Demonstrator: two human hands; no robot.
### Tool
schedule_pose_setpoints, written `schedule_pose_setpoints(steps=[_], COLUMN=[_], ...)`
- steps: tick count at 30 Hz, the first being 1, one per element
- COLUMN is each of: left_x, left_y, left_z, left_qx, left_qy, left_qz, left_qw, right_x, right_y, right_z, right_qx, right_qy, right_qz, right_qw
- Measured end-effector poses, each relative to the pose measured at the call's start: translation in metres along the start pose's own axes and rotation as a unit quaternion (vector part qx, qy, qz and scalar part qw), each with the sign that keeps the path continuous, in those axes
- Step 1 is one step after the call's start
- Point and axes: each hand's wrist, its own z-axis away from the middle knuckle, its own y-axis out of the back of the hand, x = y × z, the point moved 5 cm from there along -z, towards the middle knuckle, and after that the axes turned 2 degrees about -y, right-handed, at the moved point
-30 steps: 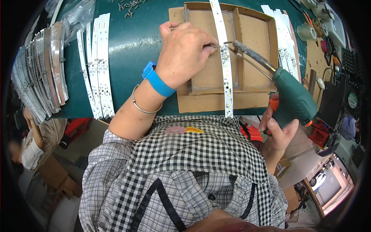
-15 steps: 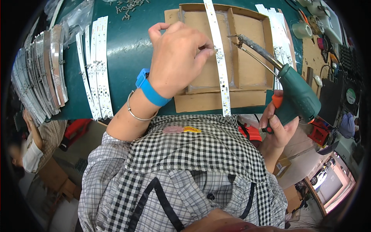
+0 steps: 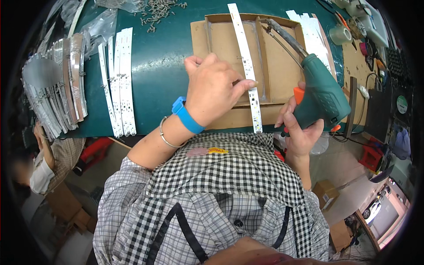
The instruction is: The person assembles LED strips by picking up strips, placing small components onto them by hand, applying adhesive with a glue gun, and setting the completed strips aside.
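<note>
A narrow white LED strip board (image 3: 244, 48) lies lengthwise across a shallow cardboard tray (image 3: 271, 106). My left hand (image 3: 214, 88) bends over its left side, fingers curled and thumb pressed on the strip; the other fingertips are partly hidden. A small metal piece (image 3: 240, 57) sticks out from the strip's left edge, beyond the thumb. My right hand (image 3: 302, 132) grips a green soldering gun (image 3: 324, 90) with an orange trigger. The gun's dark tip points up and left over the tray, right of the strip, apart from it.
More white strips (image 3: 121, 84) lie left of the tray, beside a thick stack of strips (image 3: 66, 88). Small metal pieces (image 3: 159, 11) are heaped at the back. Another bundle of strips (image 3: 311, 37) and a tape roll (image 3: 340, 34) lie right. A co-worker's arm (image 3: 45, 145) shows far left.
My left hand has slid nearer along the strip, uncovering the small metal piece on its edge. The soldering gun has shifted left, closer to the strip. The whole view has tilted slightly.
</note>
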Motion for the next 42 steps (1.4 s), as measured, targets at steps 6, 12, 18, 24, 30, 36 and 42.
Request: schedule_pose_setpoints(steps=[6, 12, 18, 24, 30, 36, 42], left_x=[-0.007, -0.046, -0.144, -0.209, -0.19, -0.145, -0.212], left_y=[-0.008, 0.051, 0.151, 0.142, 0.15, 0.151, 0.098], left_z=[0.001, 0.016, 0.099, 0.16, 0.152, 0.076, -0.001], left_qx=[0.02, 0.011, 0.047, 0.033, 0.026, 0.052, 0.035], left_qy=[0.08, 0.213, 0.31, 0.438, 0.422, 0.203, 0.147], left_qz=[0.074, 0.331, 0.223, 0.226, -0.152, -0.199, -0.133], left_qw=[0.994, 0.919, 0.923, 0.87, 0.893, 0.957, 0.98], right_x=[0.003, -0.001, -0.01, -0.004, -0.011, -0.024, -0.037], right_y=[0.013, 0.025, 0.024, 0.021, 0.035, 0.082, 0.115], right_z=[0.013, 0.013, 0.006, 0.005, 0.009, 0.007, -0.003], right_qx=[0.057, 0.021, 0.024, 0.022, 0.038, 0.103, 0.205], right_qy=[0.002, 0.069, 0.082, 0.074, 0.109, 0.157, 0.157], right_qz=[-0.017, -0.035, -0.038, -0.045, -0.034, 0.03, 0.106], right_qw=[0.998, 0.997, 0.996, 0.996, 0.993, 0.982, 0.96])
